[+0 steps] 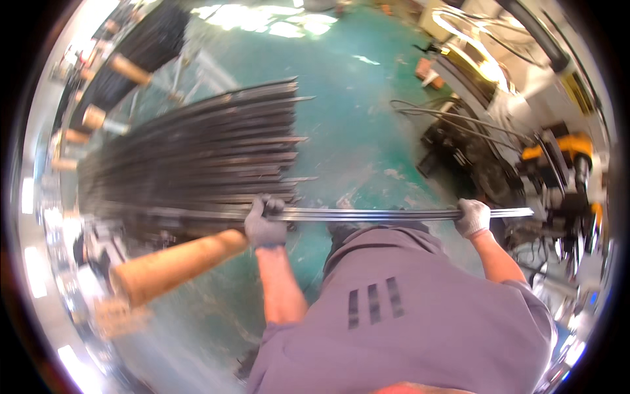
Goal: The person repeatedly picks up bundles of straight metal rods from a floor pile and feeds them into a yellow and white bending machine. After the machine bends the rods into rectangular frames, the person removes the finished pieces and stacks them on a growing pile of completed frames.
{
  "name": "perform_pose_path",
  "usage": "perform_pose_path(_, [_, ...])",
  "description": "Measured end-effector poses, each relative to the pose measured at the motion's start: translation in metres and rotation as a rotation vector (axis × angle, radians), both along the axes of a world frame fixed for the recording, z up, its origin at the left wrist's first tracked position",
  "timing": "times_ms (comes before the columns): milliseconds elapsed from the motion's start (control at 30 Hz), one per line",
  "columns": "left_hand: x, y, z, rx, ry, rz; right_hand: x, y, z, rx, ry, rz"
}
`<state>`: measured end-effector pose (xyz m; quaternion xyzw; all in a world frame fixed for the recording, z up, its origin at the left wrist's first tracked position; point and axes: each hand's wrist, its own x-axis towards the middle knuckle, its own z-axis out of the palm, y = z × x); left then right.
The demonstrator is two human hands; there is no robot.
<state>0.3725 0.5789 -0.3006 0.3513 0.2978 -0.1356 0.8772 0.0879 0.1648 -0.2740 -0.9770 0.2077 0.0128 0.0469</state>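
Both of my hands wear grey work gloves. My left hand is closed round a few long, thin metal bars, beside the front edge of a big stack of dark bars. Farther along the same bars, my right hand is wrapped round them near their right end. The bars lie level across the front of my body, their shiny ends sticking out past my right hand. Toward the left they run along the stack, where blur hides their far end.
A thick wooden roller juts out below the stack at the left. More dark bars lie at the far left. On the right stands a machine with a yellow-and-black part and loose cables. The floor is green.
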Motion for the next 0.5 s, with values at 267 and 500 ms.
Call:
perform_pose_path(267, [0.022,-0.016,0.126,-0.428,-0.345,-0.093,-0.154,-0.100,-0.032,0.099,0.109,-0.359])
perform_pose_path(500, [-0.034,-0.205,0.163,-0.359,-0.556,-0.561,-0.263,-0.134,-0.117,0.946,-0.783,-1.824])
